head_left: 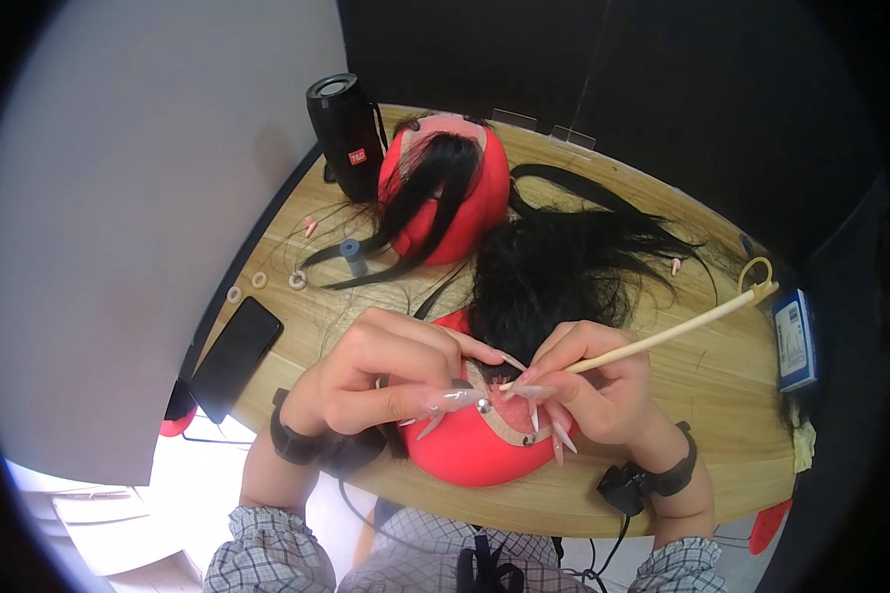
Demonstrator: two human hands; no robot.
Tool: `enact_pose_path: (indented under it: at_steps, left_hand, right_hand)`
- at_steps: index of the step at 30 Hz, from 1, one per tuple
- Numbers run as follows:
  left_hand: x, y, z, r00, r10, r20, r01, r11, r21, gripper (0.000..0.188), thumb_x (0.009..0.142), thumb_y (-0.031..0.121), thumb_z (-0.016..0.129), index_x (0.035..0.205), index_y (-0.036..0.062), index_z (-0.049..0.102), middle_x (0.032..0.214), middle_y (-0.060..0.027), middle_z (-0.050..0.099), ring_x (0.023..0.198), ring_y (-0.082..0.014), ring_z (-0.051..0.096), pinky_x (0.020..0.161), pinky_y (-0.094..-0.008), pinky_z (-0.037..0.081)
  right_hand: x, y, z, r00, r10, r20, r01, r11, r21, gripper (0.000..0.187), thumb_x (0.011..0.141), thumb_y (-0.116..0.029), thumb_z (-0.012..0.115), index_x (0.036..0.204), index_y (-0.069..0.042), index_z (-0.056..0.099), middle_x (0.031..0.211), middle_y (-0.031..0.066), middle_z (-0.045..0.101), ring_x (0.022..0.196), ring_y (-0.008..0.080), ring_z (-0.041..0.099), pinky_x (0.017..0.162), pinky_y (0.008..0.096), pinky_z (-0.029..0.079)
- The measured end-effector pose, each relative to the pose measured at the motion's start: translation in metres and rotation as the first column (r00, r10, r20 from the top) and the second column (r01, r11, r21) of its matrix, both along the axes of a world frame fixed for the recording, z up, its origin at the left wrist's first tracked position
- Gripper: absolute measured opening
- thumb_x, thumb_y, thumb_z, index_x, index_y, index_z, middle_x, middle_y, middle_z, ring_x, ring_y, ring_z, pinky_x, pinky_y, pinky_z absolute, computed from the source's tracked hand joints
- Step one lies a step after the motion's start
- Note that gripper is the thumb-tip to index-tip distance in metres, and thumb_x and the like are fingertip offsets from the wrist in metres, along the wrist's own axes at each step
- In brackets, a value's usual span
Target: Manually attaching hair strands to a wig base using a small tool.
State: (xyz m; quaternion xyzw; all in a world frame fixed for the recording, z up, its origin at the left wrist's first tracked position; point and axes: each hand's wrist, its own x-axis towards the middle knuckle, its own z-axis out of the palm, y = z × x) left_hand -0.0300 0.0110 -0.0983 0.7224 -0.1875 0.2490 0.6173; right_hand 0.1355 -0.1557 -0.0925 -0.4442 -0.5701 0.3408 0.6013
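A red head form [475,460] lies at the table's near edge, with a pink lace piece [509,410] edged in beige tape and silver round-headed pins. Long black hair [549,267] spreads from it toward the far side. My right hand [598,381] grips a ventilating needle [663,336] by its long pale handle, which has a loop at the far end; its tip meets the lace and is too small to make out. My left hand [391,371] is closed in a pinch at the lace's left edge, close to the needle tip. What its long-nailed fingertips hold is hidden.
Behind stands a second red head form [445,217] with black hair strands, beside a black cylindrical speaker [346,138]. A phone [235,358], small rings [259,280] and a grey spool [352,257] lie left. A blue-white box [794,341] sits at the right edge. Dark panels rise behind.
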Motion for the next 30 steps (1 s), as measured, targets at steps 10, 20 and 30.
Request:
enact_pose_path:
  at_steps: [10,20,30]
  left_hand:
    - [0.0,0.001,-0.001,1.0,0.001,-0.003,-0.001,1.0,0.005,0.02,0.083,0.007,0.06,0.068,-0.0056,0.058,0.058,-0.0124,0.055,0.065,-0.0295,0.062,0.087,-0.0519,0.05]
    - [0.0,0.001,-0.001,1.0,-0.006,0.007,0.006,1.0,0.008,0.02,0.084,0.008,0.059,0.068,-0.0054,0.059,0.057,-0.0114,0.054,0.063,-0.0284,0.061,0.087,-0.0515,0.05]
    - [0.001,0.001,-0.003,1.0,-0.005,0.019,0.004,1.0,0.015,0.02,0.083,0.008,0.059,0.067,-0.0047,0.058,0.057,-0.0115,0.053,0.06,-0.0286,0.06,0.087,-0.0516,0.05]
  right_hand:
    - [-0.004,-0.001,0.003,0.992,-0.042,-0.116,0.03,0.994,-0.104,0.003,0.089,0.002,0.059,0.087,0.005,0.058,0.068,0.0092,0.063,0.05,0.0057,0.056,0.043,0.0179,0.041]
    - [-0.004,-0.002,0.001,0.995,-0.04,-0.095,0.035,0.998,-0.057,0.003,0.088,0.005,0.057,0.087,0.006,0.06,0.073,0.0109,0.065,0.051,0.0068,0.057,0.044,0.0182,0.043]
    - [0.006,0.006,-0.004,0.986,-0.066,0.154,0.045,0.99,0.136,0.004,0.085,0.006,0.06,0.084,0.005,0.063,0.078,0.0103,0.066,0.051,0.0087,0.059,0.045,0.0183,0.045]
